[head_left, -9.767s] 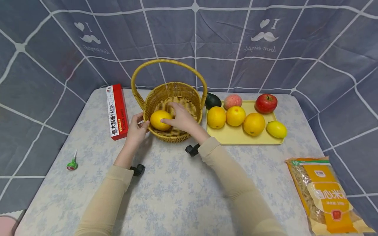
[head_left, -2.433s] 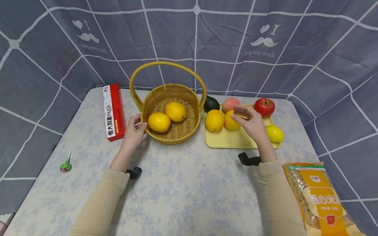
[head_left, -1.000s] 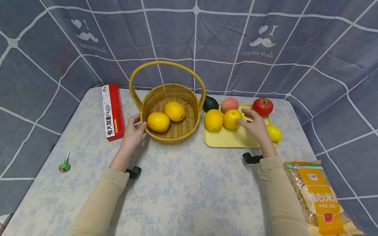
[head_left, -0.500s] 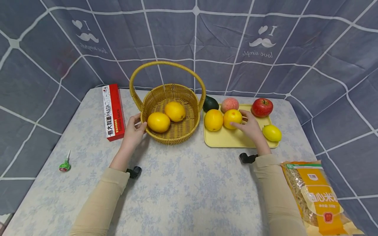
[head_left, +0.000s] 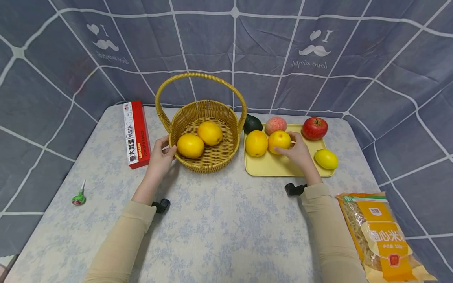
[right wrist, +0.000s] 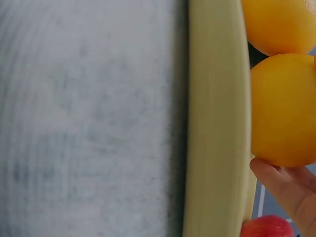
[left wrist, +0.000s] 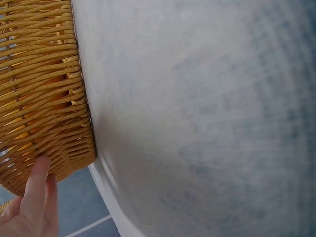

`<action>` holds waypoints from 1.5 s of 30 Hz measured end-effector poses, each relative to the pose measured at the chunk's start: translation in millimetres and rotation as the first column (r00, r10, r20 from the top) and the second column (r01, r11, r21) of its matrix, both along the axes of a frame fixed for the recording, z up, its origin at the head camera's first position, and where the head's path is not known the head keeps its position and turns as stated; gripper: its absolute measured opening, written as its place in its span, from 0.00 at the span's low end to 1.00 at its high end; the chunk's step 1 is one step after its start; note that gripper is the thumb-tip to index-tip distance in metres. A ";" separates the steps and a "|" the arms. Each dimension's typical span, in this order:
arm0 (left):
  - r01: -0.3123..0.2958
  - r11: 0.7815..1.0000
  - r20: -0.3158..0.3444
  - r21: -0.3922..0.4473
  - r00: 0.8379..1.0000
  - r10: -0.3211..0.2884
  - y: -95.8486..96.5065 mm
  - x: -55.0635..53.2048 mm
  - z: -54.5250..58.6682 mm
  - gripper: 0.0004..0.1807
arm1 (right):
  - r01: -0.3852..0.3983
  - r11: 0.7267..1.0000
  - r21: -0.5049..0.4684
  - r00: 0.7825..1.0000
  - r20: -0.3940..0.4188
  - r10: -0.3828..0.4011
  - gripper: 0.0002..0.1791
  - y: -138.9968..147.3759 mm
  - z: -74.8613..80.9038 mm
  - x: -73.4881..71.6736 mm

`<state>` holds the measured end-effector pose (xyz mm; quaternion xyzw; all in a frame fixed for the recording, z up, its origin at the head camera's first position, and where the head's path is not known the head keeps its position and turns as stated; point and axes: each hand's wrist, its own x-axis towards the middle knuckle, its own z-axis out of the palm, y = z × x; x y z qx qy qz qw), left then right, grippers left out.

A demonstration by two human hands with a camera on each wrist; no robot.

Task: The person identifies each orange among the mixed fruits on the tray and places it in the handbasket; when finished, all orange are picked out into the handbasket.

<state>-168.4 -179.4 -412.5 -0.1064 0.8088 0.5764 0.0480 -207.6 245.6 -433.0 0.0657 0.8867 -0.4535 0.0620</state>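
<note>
A round wicker basket [head_left: 207, 165] with a tall handle stands at the back middle, with two oranges [head_left: 210, 133] lying inside. My left hand [head_left: 160, 159] grips the basket's left rim; in the left wrist view, its fingers [left wrist: 37, 187] lie against the woven wall. On the yellow tray [head_left: 274, 169] to the right, my right hand [head_left: 298, 152] holds an orange [head_left: 278, 141] from its right side, thumb in front and fingers behind. The right wrist view shows fingertips touching this orange [right wrist: 284, 111]. Another orange [head_left: 256, 144] sits just left of it.
Around the tray are an avocado [head_left: 252, 124], a peach [head_left: 275, 125], a red apple [head_left: 314, 128] and a lemon [head_left: 326, 158]. A pasta box [head_left: 137, 135] and a lollipop [head_left: 79, 197] lie left. A pasta bag [head_left: 382, 236] lies front right.
An orange went from the tray into the basket. My right hand moved from the basket to the tray, then left onto another orange and closed round it. My left hand stays at the rim.
</note>
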 end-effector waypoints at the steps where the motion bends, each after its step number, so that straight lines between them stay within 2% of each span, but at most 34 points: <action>1: 0.001 1.000 0.002 -0.003 1.000 -0.001 0.3 0.1 0.0 0.31 | 0.007 1.000 0.000 1.000 -0.001 -0.007 0.48 0.4 -0.3 0.4; 8: 0.002 1.000 0.005 0.000 1.000 -0.002 0.6 -0.1 0.7 0.31 | 0.066 0.998 -0.003 0.998 -0.022 -0.066 0.49 0.5 6.0 8.9; 14: 0.003 1.000 0.007 0.000 1.000 -0.003 -0.5 -0.1 1.2 0.31 | 0.087 0.996 -0.035 0.990 -0.111 -0.091 0.46 -4.9 26.0 17.8; 18: 0.003 1.000 0.009 0.004 1.000 -0.003 -0.6 0.4 1.4 0.31 | 0.068 0.995 -0.077 0.984 -0.159 -0.079 0.45 -13.8 42.7 23.3; 23: 0.001 1.000 0.006 -0.003 1.000 -0.001 -0.2 1.0 1.3 0.31 | 0.008 0.992 -0.124 0.986 -0.164 -0.028 0.45 -32.2 64.5 30.8; 28: 0.006 1.000 0.000 -0.010 1.000 -0.006 0.5 1.7 1.9 0.32 | -0.106 0.975 -0.196 0.978 -0.197 0.067 0.42 -55.6 75.5 33.8; 39: -0.007 1.000 0.030 -0.006 1.000 0.007 0.4 0.6 3.3 0.32 | -0.287 0.942 -0.174 0.948 -0.190 0.254 0.43 -112.5 70.5 30.0; 45: -0.003 1.000 0.024 0.001 1.000 0.003 0.5 -0.3 1.7 0.32 | -0.339 0.937 -0.084 0.930 -0.183 0.320 0.44 -140.6 60.2 21.4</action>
